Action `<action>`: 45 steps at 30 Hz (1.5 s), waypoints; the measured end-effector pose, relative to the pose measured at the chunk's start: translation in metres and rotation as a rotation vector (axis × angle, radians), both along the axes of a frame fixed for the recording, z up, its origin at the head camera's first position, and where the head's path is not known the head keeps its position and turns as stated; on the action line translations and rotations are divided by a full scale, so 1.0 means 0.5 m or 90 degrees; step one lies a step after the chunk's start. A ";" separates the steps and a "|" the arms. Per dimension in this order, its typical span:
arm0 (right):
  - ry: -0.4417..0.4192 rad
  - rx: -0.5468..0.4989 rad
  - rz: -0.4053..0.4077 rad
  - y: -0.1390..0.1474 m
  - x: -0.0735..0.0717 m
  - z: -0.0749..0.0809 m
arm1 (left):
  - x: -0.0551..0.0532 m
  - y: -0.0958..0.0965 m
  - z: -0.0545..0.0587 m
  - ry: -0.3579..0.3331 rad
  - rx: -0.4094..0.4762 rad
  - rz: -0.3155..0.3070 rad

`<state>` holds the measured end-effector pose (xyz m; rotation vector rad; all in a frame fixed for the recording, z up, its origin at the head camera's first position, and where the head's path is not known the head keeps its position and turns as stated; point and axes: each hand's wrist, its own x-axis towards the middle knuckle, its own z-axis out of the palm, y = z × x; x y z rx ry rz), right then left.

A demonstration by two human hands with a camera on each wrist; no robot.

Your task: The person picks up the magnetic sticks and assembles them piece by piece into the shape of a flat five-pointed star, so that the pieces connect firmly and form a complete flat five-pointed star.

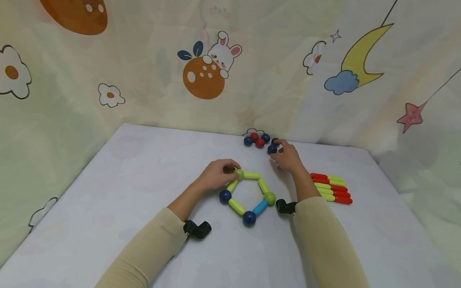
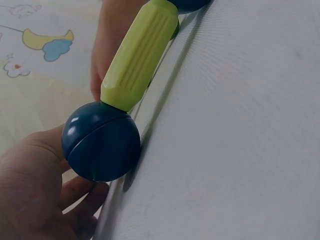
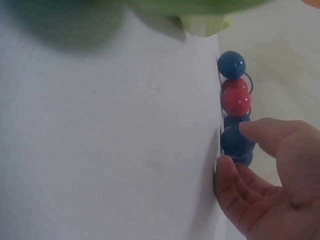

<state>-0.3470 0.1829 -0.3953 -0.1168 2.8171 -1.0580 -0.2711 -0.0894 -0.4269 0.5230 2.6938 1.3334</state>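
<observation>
A ring of magnetic building rods and balls lies on the white table. My left hand [image 1: 220,174] pinches the green ball [image 1: 239,173] at its far left corner. A green rod [image 1: 251,175] and another green rod [image 1: 263,186] meet at the far right without a ball between them. The ring also has a dark blue ball [image 1: 225,196], a near blue ball [image 1: 249,218], a light blue rod [image 1: 260,207] and a second green ball [image 1: 269,198]. Toward the table's back, my right hand [image 1: 288,157] holds a loose blue ball [image 3: 237,139] between thumb and fingers.
Several red balls [image 1: 260,143] and blue balls [image 1: 248,141] lie loose near the back edge. Right of the right forearm, red and yellow-green rods [image 1: 331,188] lie in a stack of rows. A printed cloth [image 1: 151,80] hangs behind the table.
</observation>
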 end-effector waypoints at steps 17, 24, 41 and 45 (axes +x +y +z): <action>-0.068 -0.020 0.034 -0.003 0.046 0.000 | -0.003 0.003 -0.011 0.009 0.015 0.015; -0.087 -0.053 0.060 0.002 0.077 -0.008 | 0.000 0.003 -0.011 0.007 0.015 0.028; -0.086 -0.036 0.128 -0.004 0.101 -0.009 | 0.000 0.001 -0.016 0.009 0.044 0.038; -0.090 -0.030 0.129 -0.005 0.104 -0.003 | 0.000 0.001 -0.016 0.009 0.049 0.036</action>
